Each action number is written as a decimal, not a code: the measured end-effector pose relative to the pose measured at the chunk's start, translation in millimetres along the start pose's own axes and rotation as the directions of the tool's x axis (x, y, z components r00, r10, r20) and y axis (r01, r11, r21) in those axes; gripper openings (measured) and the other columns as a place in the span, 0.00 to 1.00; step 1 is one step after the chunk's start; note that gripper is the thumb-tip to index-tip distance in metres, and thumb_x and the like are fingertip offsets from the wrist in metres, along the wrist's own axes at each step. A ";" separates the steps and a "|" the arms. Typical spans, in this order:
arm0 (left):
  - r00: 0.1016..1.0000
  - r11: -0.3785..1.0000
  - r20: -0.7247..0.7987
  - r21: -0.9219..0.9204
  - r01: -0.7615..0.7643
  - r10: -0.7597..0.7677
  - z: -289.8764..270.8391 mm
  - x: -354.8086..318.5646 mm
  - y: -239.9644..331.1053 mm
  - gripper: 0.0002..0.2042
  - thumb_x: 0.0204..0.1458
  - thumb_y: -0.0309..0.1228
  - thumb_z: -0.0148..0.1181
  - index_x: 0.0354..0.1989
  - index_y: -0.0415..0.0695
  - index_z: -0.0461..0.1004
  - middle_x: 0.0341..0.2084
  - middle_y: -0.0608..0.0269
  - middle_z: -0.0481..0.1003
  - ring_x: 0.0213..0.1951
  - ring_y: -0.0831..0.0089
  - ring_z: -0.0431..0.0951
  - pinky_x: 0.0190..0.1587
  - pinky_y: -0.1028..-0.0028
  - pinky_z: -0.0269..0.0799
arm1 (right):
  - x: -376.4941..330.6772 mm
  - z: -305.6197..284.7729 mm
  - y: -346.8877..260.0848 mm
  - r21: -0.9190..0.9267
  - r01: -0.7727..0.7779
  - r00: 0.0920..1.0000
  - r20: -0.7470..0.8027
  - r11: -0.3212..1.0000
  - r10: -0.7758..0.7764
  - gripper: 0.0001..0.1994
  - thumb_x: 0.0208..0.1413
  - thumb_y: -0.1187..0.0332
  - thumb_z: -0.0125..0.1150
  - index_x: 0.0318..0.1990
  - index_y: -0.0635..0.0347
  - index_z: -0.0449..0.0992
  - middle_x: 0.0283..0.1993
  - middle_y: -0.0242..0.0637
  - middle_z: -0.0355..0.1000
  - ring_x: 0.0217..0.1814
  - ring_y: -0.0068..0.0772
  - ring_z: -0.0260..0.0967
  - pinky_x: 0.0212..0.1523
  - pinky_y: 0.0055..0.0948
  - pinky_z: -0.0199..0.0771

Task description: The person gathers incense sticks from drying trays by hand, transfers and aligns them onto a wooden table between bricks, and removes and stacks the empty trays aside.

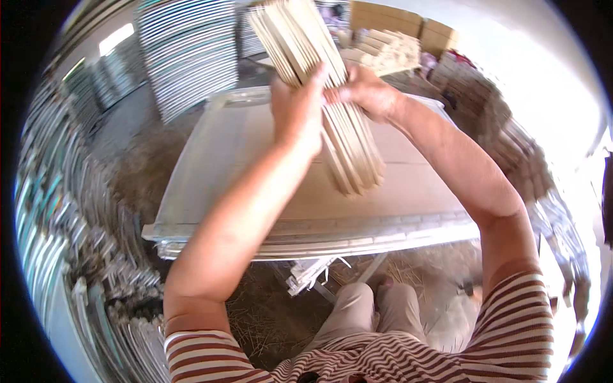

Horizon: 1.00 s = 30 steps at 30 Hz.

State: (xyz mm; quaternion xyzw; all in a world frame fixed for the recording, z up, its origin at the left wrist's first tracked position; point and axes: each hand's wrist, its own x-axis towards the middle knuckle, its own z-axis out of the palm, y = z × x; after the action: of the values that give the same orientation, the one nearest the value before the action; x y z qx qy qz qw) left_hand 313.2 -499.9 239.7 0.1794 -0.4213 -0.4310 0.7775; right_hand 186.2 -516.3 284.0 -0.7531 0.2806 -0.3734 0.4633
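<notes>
The broad bench (408, 182), with its flat tan top, spreads beneath both your hands. A tall stack of panels (186, 54) stands beyond your left hand, off to its left. Past your right hand and a little to its right sits a pile of pale wood (386, 52). Between your hands you have the bundle of thin wooden sticks (350, 150), slanting from far left to near right. Your left hand (297, 112) closes around its left side, thumb along the sticks; your right hand (367, 96) grips its right side, thumb across them.
</notes>
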 end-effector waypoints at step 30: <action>-0.612 0.491 0.689 0.717 0.495 -0.390 347.1 -471.8 -129.9 0.17 0.53 0.32 0.62 0.47 0.34 0.70 0.35 0.61 0.76 0.33 0.75 0.77 0.35 0.75 0.75 | -632.4 48.6 6.9 0.140 0.125 -0.238 -0.957 0.982 0.167 0.33 0.42 0.69 0.74 0.54 0.65 0.62 0.45 0.38 0.71 0.46 0.27 0.72 0.46 0.29 0.75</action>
State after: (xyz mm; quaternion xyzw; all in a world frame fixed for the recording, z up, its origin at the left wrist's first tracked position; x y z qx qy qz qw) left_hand -164.4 -156.4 121.7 -0.0570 -0.6575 -0.7289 -0.1822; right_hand -130.8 -9.3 72.3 -0.1183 0.5141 -0.8382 0.1384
